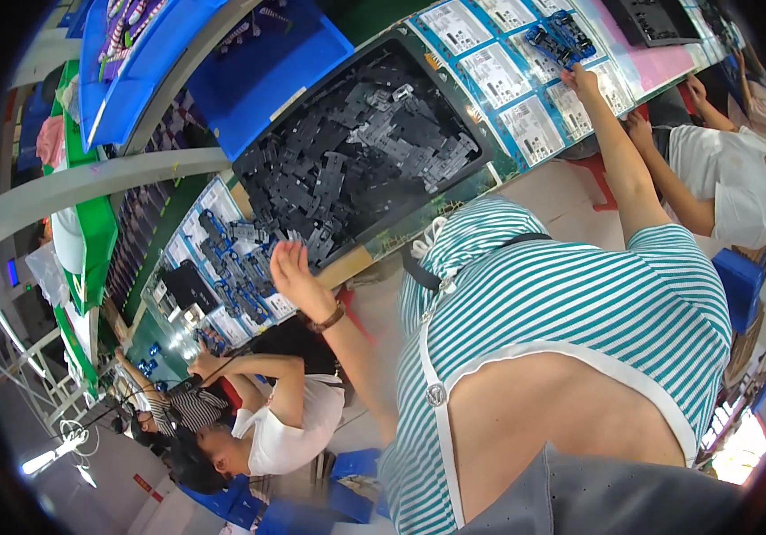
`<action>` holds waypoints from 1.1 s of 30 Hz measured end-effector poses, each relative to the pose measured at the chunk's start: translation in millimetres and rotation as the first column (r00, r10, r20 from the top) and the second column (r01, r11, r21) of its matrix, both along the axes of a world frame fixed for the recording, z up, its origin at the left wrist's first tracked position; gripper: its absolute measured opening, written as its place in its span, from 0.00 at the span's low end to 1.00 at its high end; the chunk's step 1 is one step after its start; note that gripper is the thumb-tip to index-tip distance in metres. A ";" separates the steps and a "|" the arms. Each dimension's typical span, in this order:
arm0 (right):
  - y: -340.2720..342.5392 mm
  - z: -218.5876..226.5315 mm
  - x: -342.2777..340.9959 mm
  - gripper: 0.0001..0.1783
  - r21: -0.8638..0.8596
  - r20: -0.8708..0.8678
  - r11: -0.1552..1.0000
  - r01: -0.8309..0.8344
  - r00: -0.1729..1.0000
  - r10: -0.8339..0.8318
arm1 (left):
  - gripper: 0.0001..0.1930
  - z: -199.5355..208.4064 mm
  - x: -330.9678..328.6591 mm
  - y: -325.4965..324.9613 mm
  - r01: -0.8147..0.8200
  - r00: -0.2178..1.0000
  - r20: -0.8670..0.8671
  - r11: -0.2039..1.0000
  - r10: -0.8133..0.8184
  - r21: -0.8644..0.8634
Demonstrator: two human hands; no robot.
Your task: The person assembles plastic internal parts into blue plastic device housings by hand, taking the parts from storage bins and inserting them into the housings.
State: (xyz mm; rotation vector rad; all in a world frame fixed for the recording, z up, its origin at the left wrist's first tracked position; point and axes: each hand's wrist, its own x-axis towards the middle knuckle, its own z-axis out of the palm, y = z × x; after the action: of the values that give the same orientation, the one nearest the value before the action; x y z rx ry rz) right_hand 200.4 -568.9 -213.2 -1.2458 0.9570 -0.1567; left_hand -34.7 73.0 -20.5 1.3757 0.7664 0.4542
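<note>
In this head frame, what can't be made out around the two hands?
- Left hand: fingertips blur into the dark parts; any grip unclear.
- Right hand: small, near the blue-black piece; contact unclear.
- Black tray: individual grey pieces indistinct.
- Sheets: print too small.

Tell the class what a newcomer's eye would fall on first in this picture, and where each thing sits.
The eye goes first to the green-and-white striped shirt filling the lower right of the view. Next comes the black tray of dark grey flat parts at upper centre, with a blue bin to its left. The left hand reaches to small blue-and-black parts below the tray's near corner, while the right hand touches similar blue parts on printed sheets at top right.
</note>
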 end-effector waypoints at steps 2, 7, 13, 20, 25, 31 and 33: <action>15.9 10.0 -14.8 0.18 -0.109 0.044 0.986 -0.124 0.991 0.130 | 0.15 -3.0 10.4 -17.2 0.067 0.997 0.034 0.996 -0.065 -0.062; 83.6 60.9 -46.2 0.23 -0.140 0.095 0.916 -0.376 0.916 0.391 | 0.14 -19.5 36.9 -68.7 0.255 0.960 0.194 0.919 -0.203 -0.301; 223.3 152.5 -104.1 0.18 0.107 0.130 0.711 -0.695 0.718 0.683 | 0.37 -34.5 43.9 -128.1 0.602 0.788 0.511 0.606 -0.344 -0.520; 375.3 185.2 -167.8 0.18 0.348 0.223 0.423 -0.837 0.512 0.829 | 0.45 -31.2 28.9 -113.2 0.541 0.802 0.585 0.562 -0.121 -0.626; 402.5 184.6 -172.8 0.26 -0.524 0.049 0.200 -0.828 0.206 0.977 | 0.45 -34.5 4.9 -49.3 0.342 0.858 0.502 0.607 0.109 -0.717; 402.9 140.3 -179.2 0.41 -0.888 -0.357 -0.307 -0.341 0.094 0.929 | 0.50 -23.6 -31.0 -11.3 0.238 0.860 0.490 0.737 0.143 -0.632; 404.3 129.5 -177.1 0.42 -0.881 -0.380 -0.332 -0.336 0.087 0.921 | 0.50 -20.6 -36.6 -7.2 0.209 0.866 0.470 0.733 0.169 -0.648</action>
State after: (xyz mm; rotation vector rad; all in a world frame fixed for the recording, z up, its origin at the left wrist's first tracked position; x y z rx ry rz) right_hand 23.3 -164.6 -83.8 -2.5077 -0.9886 0.0441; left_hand -71.3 65.8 -41.1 0.5139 0.4029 0.4247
